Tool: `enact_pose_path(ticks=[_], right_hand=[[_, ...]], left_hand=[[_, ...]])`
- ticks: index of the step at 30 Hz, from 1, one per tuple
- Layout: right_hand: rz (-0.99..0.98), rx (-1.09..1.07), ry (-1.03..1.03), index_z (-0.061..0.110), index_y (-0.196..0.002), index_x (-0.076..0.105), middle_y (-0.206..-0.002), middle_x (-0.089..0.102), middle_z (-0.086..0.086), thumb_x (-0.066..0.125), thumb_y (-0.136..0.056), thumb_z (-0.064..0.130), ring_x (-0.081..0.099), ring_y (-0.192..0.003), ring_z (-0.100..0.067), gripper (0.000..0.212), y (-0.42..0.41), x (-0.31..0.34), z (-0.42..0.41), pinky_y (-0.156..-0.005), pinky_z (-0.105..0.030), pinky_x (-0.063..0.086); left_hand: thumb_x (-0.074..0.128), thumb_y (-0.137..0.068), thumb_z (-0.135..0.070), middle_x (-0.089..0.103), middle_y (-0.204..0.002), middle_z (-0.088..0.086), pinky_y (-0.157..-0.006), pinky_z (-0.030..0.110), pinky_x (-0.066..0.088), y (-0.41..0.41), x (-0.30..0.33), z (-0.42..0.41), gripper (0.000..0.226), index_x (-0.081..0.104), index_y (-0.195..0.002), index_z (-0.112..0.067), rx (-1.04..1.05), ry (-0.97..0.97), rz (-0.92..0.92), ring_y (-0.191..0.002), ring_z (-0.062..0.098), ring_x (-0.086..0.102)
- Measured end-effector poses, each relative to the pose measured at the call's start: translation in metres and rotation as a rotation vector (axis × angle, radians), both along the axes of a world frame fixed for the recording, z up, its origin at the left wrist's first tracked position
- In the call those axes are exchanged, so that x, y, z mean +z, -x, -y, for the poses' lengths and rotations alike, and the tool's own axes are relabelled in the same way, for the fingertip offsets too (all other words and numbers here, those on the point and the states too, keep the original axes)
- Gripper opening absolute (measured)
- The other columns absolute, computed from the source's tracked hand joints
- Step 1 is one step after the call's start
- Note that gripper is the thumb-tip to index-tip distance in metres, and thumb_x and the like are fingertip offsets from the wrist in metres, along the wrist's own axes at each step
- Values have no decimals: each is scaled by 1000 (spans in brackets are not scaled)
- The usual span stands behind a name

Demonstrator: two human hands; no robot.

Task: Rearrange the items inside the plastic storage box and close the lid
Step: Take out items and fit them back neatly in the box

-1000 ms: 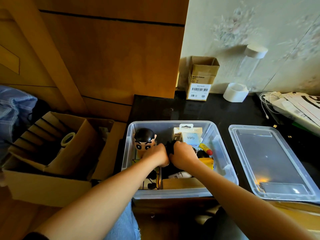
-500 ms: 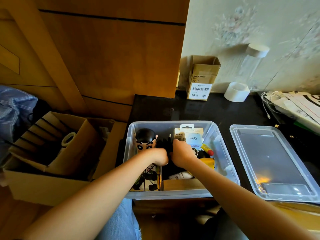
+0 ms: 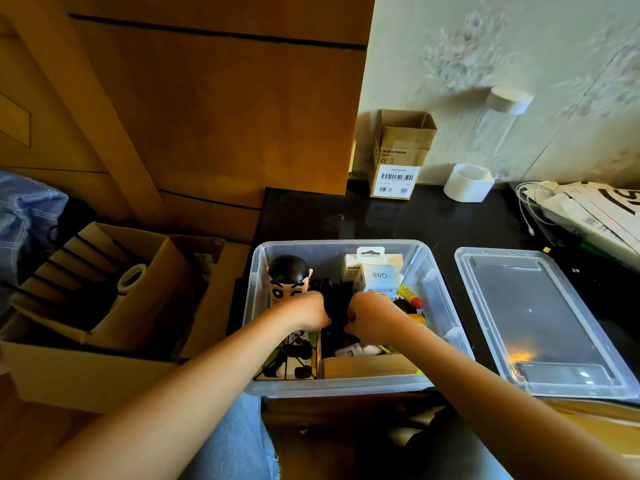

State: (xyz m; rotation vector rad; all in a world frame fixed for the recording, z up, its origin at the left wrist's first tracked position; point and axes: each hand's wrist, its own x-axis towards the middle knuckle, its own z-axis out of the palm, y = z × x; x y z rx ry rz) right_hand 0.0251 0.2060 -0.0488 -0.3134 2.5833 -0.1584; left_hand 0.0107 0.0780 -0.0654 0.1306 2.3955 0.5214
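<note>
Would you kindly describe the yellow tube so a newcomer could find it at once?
Find the clear box on the black counter. Inside, right of the right hand, lies a yellow tube. Its red cap sets it apart from neighbouring cartons.

I note the left hand (image 3: 309,315) and right hand (image 3: 372,318), pressed together a second ago over the middle of the plastic storage box (image 3: 446,306), now sit slightly apart. A black item (image 3: 337,303) shows in the gap between them; both sets of knuckles are curled at its sides. The left hand has slid a little leftward, covering the chin of the cartoon figure (image 3: 290,280). What the black item is, I cannot tell.
</note>
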Motion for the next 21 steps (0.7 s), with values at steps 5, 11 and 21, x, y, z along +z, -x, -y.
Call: enact_pose_path(ticks=[5,11,21], right_hand=[[78,63,-16,3,-109,62,-93,63,-11,50,-92,19,57,-85,-24,27,-3,-8,1,-61,-23,40],[211,210,-26,11,-134,50,-135,51,-10,40,-98,13,47,-123,-28,38,-3,-7,3,-105,-35,37],[301,371,-25,13,-141,41,-130,53,-13,37,-97,7,49,-116,-29,44,-2,-14,8,-95,-32,37]], left_hand=[[59,-92,-20,45,-71,2,-55,23,34,0,3,-4,26,61,-107,2,-13,34,40,-67,15,45],[54,-92,-9,49,-77,6,-62,26,37,4,-2,-3,10,61,-96,-2,62,-14,30,-71,18,47],[51,-90,-3,44,-136,9,-79,23,39,6,-10,6,47,46,-136,-15,176,-173,-61,-110,22,52]])
